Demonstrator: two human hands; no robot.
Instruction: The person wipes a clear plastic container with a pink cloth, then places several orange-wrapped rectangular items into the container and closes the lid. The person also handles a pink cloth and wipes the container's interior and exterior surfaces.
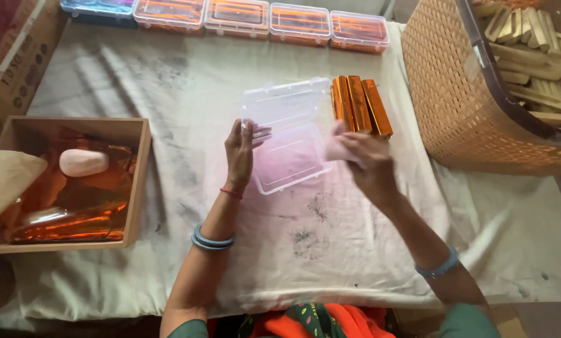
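An open clear plastic box [290, 153] lies on the white cloth [168, 100], its lid raised at the back. My left hand [239, 153] holds the box's left edge near the hinge. My right hand [365, 159] is at the box's right side, fingers blurred, close to three orange foil-wrapped sticks [360, 105] that lie side by side just behind it. I cannot tell whether the right hand holds anything.
Several closed clear boxes with orange contents [265, 17] line the far edge. A wooden tray [139, 181] at the left holds orange foil sheets and a pink oval block [83, 163]. A woven basket [455, 94] of bare wooden sticks stands at the right.
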